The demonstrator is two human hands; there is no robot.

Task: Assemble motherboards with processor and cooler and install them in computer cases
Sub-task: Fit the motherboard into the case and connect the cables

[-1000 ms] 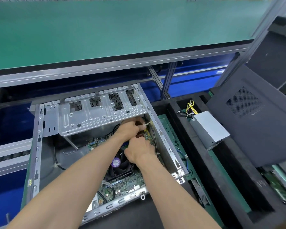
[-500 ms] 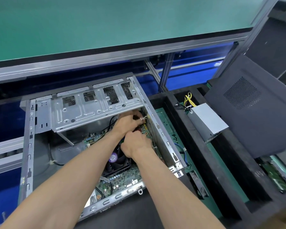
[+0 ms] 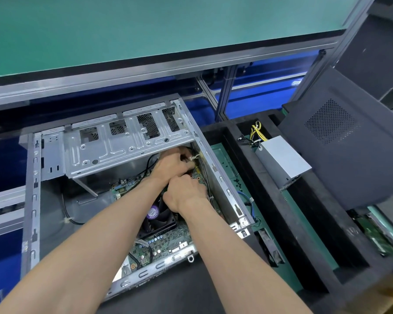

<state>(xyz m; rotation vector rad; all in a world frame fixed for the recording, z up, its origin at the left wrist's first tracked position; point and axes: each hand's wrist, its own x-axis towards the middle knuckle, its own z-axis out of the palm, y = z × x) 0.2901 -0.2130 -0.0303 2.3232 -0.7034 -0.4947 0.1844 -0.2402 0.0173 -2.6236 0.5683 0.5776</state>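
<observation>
**Cable work in a tight corner of the case**

Everything here is placed relative to the open grey sheet-metal computer case point(image 3: 114, 175) lying on its side on the dark worktop point(image 3: 179, 291).

The main risk, as I judge it, sits at the case's far right inner corner. The left hand point(image 3: 171, 165) reaches in under the perforated silver drive cage point(image 3: 127, 141), its grip closed on a thin white cable with a small connector point(image 3: 194, 157). The right hand point(image 3: 186, 196) is just nearer the camera, fingers curled down toward the board; what its grip holds is hidden, so I cannot tell. A connector pushed in askew could bend header pins, and a tugged wire could snag on the case's sharp right rail. The right forearm crosses over the black square cooler fan with a purple round label point(image 3: 156, 217), so a slip could knock it.

The green motherboard with small capacitors point(image 3: 159, 243) lies flat on the case floor, cooler mounted at its middle, apparently seated.

Right of the case, a grey boxy power supply with yellow and black wires point(image 3: 281, 162) rests in a black foam tray point(image 3: 304, 223), well apart from the hands; a dark perforated side panel point(image 3: 349, 137) leans beyond it.
</observation>
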